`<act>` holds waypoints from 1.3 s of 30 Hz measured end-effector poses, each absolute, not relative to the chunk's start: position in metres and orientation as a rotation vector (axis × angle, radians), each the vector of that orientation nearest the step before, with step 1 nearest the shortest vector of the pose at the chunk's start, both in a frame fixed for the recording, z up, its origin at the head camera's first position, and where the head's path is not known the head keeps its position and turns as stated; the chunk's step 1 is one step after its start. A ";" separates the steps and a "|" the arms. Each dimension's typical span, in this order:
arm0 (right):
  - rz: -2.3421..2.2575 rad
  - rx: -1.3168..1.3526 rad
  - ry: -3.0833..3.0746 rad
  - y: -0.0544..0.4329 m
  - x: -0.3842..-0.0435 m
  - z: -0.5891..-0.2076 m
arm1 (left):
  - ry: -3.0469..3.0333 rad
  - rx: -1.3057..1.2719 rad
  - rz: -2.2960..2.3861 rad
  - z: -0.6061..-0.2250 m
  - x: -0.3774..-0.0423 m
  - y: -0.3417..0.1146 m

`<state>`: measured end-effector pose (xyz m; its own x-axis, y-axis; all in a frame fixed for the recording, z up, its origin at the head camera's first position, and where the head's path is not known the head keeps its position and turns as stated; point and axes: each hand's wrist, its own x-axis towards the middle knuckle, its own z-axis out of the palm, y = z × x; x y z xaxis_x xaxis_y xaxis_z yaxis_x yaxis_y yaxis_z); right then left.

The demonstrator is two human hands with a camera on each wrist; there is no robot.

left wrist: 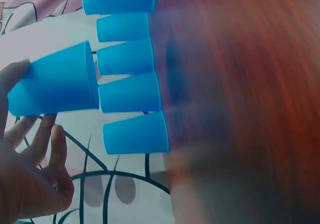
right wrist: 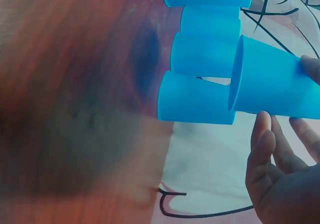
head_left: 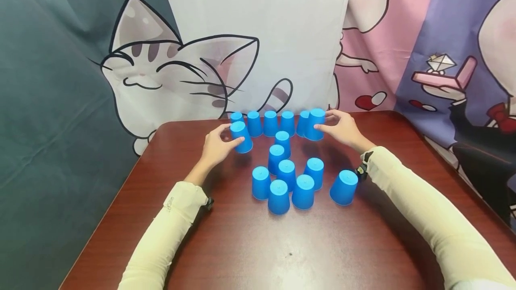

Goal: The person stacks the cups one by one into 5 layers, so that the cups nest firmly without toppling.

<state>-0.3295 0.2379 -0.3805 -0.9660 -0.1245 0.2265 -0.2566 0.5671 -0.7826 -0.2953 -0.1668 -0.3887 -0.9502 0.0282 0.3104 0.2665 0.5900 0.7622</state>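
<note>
Between thumb and fingers, my left hand (head_left: 215,147) holds a blue cup (head_left: 242,139), mouth down and slightly tilted. In the left wrist view this cup (left wrist: 55,81) is off the table, in front of a row of cups (left wrist: 131,91). My right hand (head_left: 345,131) grips another upside-down blue cup (head_left: 316,125) at the right end of the back row (head_left: 270,124). The right wrist view shows that cup (right wrist: 275,81) raised too, thumb on one side and fingers on the other. It partly covers a row cup (right wrist: 195,101).
Several upside-down blue cups stand nearer on the brown table (head_left: 225,245), such as a front cup (head_left: 279,198) in a cluster. One cup (head_left: 344,188) sits apart, close to the right forearm. A printed cloth backdrop (head_left: 258,8) hangs behind the table's back edge.
</note>
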 end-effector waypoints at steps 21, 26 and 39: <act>1.452 0.220 -2.603 0.204 -0.378 -0.358 | -2.434 -0.221 -1.337 -0.384 -0.296 -0.148; 1.499 0.219 -2.587 0.197 -0.387 -0.360 | -2.442 -0.215 -1.337 -0.387 -0.294 -0.149; 1.461 0.230 -2.623 0.187 -0.401 -0.363 | -2.460 -0.223 -1.330 -0.385 -0.297 -0.148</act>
<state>-0.4015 0.1873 -0.3628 -0.9799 -0.0696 0.1870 -0.1957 0.5194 -0.8318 -0.2971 -0.1478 -0.3850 -0.9318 -0.0209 0.3623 0.2916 0.5511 0.7818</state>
